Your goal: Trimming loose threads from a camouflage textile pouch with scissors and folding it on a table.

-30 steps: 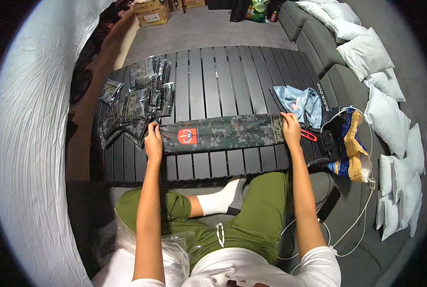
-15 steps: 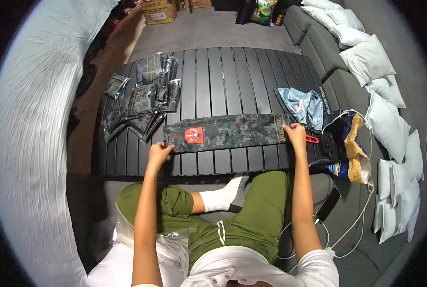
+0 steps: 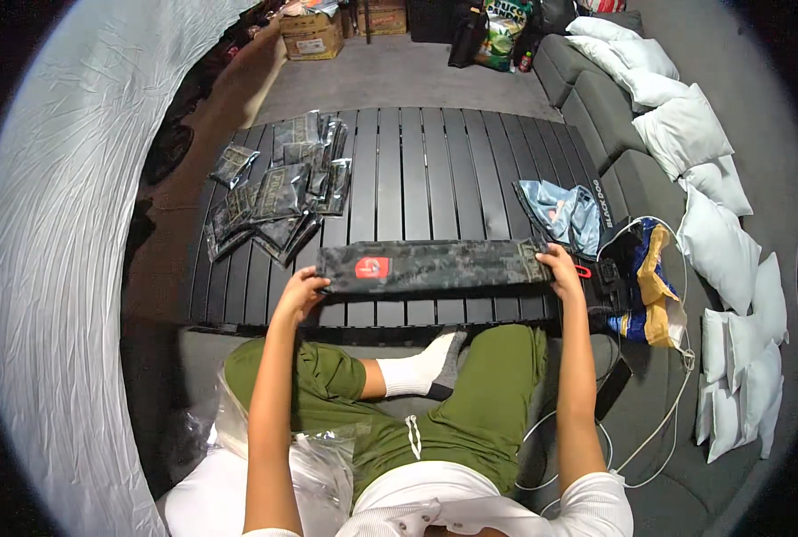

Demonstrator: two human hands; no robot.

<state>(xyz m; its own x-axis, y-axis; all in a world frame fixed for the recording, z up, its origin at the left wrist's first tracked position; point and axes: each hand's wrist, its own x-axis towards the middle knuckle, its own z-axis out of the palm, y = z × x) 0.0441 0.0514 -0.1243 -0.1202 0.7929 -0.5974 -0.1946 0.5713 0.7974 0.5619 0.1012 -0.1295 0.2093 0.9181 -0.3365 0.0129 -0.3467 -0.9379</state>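
Note:
A long camouflage cloth piece (image 3: 453, 267), possibly an arm sleeve, stretches flat between my two hands over the near part of the black slatted table (image 3: 417, 179). A red emblem sits near its left end. My left hand (image 3: 304, 291) pinches the left end, and my right hand (image 3: 560, 269) pinches the right end, where gold print shows. Both thumbs press on top; the other fingers are partly hidden. Beyond my left hand lies a pile of dark clear-wrapped packets (image 3: 278, 192).
Light blue cloth (image 3: 567, 215) lies on the table's right side. Beside it are a blue-and-yellow bag (image 3: 657, 285) and a white cable (image 3: 654, 438) on the grey sofa. White cushions (image 3: 685, 134) line the sofa back. Clear plastic bags (image 3: 323, 465) lie by my left leg.
Both hands have tilted the cloth piece, so it looks narrower and its lower edge seems raised toward me. My grip at both ends is unchanged. The whole view has shifted slightly.

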